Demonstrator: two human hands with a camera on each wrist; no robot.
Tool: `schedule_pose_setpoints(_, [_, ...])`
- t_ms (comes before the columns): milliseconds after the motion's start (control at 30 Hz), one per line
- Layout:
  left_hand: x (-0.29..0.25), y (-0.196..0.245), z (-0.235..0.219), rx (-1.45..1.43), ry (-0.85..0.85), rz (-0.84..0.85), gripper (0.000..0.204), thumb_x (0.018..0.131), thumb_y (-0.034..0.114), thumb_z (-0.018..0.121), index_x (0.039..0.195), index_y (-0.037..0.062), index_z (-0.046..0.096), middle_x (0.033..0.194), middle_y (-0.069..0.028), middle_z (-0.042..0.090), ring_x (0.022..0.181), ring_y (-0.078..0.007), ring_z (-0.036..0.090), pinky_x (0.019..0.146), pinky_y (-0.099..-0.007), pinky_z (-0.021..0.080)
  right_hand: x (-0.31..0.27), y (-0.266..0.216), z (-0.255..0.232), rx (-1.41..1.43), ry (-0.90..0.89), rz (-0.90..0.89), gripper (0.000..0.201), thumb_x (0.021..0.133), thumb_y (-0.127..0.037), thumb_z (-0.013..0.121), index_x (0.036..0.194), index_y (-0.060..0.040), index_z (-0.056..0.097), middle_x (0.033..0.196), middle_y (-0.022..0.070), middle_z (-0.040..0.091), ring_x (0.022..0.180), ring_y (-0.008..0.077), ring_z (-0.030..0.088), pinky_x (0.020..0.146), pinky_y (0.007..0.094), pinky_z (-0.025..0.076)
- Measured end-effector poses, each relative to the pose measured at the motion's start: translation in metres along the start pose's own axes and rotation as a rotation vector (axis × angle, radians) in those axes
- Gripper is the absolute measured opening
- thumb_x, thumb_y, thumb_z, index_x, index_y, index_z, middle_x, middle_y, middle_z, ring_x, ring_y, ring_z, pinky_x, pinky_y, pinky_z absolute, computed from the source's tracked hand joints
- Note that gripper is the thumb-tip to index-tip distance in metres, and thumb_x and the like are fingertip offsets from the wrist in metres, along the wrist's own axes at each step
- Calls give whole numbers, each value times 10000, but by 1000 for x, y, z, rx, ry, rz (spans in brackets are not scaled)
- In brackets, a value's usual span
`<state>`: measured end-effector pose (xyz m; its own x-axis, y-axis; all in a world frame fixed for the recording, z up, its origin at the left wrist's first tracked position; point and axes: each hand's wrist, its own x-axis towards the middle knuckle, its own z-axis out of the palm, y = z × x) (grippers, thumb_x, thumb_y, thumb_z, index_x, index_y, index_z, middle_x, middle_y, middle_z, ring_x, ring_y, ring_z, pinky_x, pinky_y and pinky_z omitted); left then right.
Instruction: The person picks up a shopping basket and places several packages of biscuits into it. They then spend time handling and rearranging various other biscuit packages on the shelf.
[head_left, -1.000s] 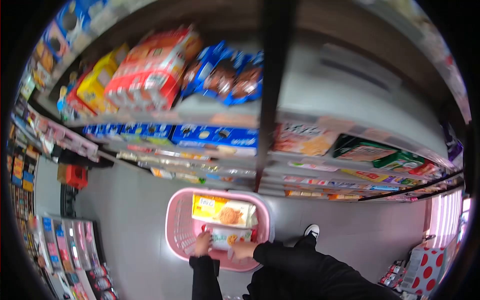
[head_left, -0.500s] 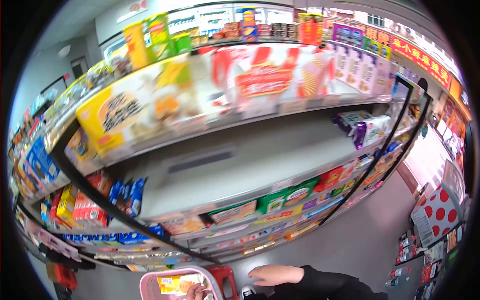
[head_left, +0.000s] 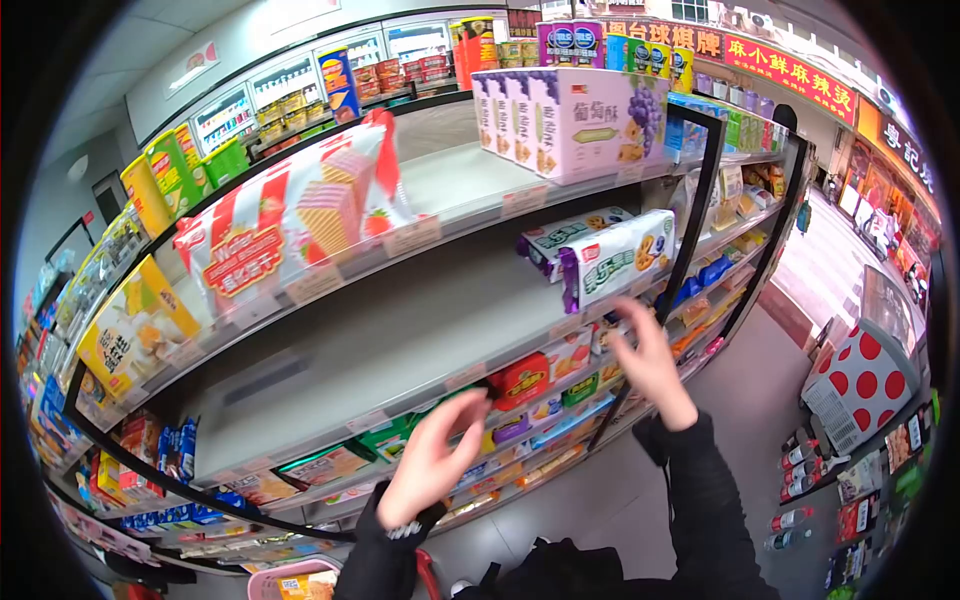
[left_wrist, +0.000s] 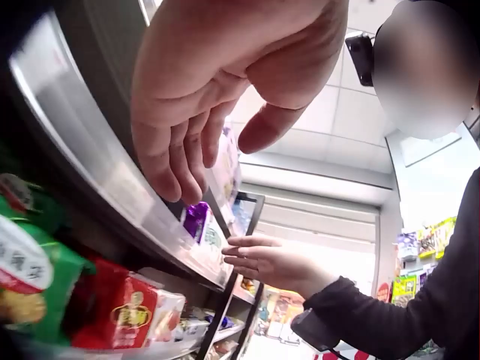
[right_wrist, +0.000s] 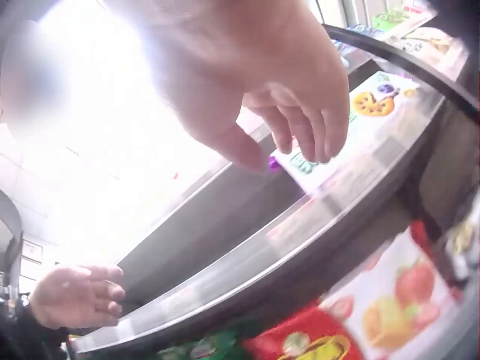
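Observation:
My right hand (head_left: 652, 365) is raised just below and in front of a white and purple biscuit pack (head_left: 618, 262) on the middle shelf; its fingers hold nothing. A second similar pack (head_left: 572, 238) lies behind it. My left hand (head_left: 432, 465) hangs in front of the shelf's front edge, fingers loosely bent with nothing in them. In the left wrist view my left hand (left_wrist: 232, 82) is near the shelf edge, and the right hand (left_wrist: 277, 264) is farther along. In the right wrist view the pack (right_wrist: 367, 112) lies beyond my right hand's (right_wrist: 262, 90) fingertips.
A pink basket (head_left: 262, 585) with a yellow pack (head_left: 308, 586) stands on the floor at the bottom. The upper shelf holds a wafer bag (head_left: 300, 205) and purple boxes (head_left: 600, 120). A black shelf post (head_left: 697, 215) rises right of the packs.
The view has swung up and right from the basket to the shelves. Both hands have left the basket, where they were at a white and red pack, and are now raised at the shelf.

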<state>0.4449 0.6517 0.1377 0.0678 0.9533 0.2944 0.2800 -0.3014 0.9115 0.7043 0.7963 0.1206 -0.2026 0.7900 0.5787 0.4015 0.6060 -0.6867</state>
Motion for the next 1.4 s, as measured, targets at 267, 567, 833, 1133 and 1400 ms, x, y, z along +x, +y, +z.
schedule_pose_setpoints(267, [160,-13,85,213,195,19,591,785,184,633,1242,-59,347,1136,-179,506,1035,-233,519,861,-308,435,86,85,-54,-214,186,114,573,765,-89,533,1259,71,291,1199,269,417,1147,360,406,964,351,327])
schedule_pose_setpoints(567, [193,-27,105,197,177,110,477,756,179,659,1092,-73,435,1040,-182,549,951,-210,550,795,-320,443,102,107,-41,-217,238,64,701,740,-101,566,1313,65,198,1297,264,337,1220,327,346,995,340,288])
schedule_pose_setpoints(833, [202,-28,100,282,199,-17,519,704,249,678,1006,-88,423,938,-253,569,898,-369,571,760,-380,452,108,105,-35,-282,292,104,679,703,-105,576,1278,65,257,1223,281,380,1139,397,384,962,400,317])
schedule_pose_setpoints(1133, [187,-2,64,129,154,73,433,713,100,705,1064,-46,498,923,-95,610,819,-134,580,739,-269,471,105,95,-35,325,267,141,628,729,35,532,1292,25,254,1220,164,380,1117,242,431,920,305,375])
schedule_pose_setpoints(1400, [92,14,22,-24,275,166,542,684,63,707,1165,-20,471,1018,-101,597,942,-138,561,837,-274,429,55,1,-8,421,326,-99,580,772,63,498,1299,19,261,1281,152,344,1217,245,345,1029,348,242])
